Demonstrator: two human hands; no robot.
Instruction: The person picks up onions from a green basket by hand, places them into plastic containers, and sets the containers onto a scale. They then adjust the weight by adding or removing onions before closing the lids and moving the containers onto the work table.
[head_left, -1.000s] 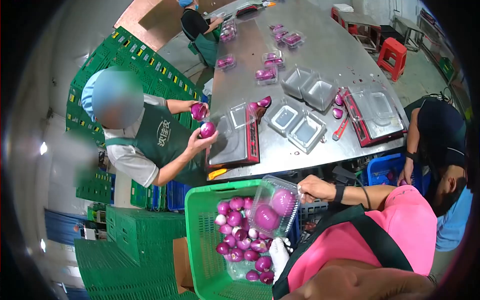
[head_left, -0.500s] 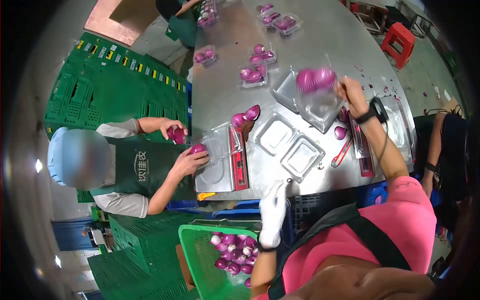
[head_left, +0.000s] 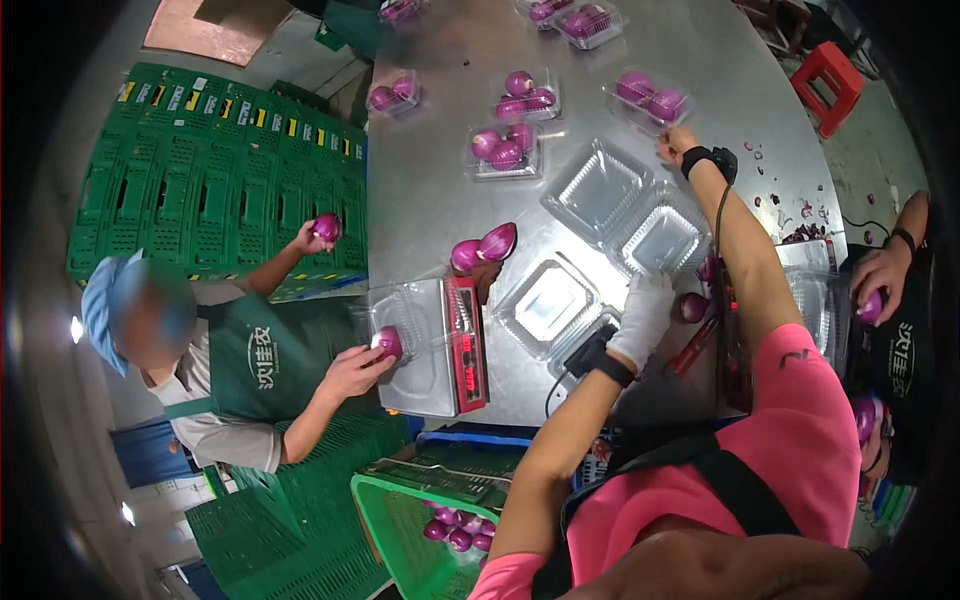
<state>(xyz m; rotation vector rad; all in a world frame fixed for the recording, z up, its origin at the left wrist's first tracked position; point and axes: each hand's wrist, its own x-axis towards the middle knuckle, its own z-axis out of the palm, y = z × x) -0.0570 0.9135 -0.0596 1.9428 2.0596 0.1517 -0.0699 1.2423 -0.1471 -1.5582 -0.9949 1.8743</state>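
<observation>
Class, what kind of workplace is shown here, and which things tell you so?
Probably a produce packing room: red onions in clear clamshell packs on a steel table, a weighing scale, and stacked green crates.

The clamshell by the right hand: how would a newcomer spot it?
Start at the steel table, far side. The right hand reaches a clear clamshell holding two purple onions. Unlike the empty open trays nearer the person, it is filled and sits rightmost among the filled packs.

Packing line surroundings, steel table (head_left: 440,190)

Co-worker in green apron (head_left: 262,360) at a red-edged scale (head_left: 440,345); two loose red onions (head_left: 482,248) mid-table; filled onion packs (head_left: 505,150) further up; stacked green crates (head_left: 210,190) left; green basket of onions (head_left: 420,530) below; red stool (head_left: 832,72) top right.
</observation>
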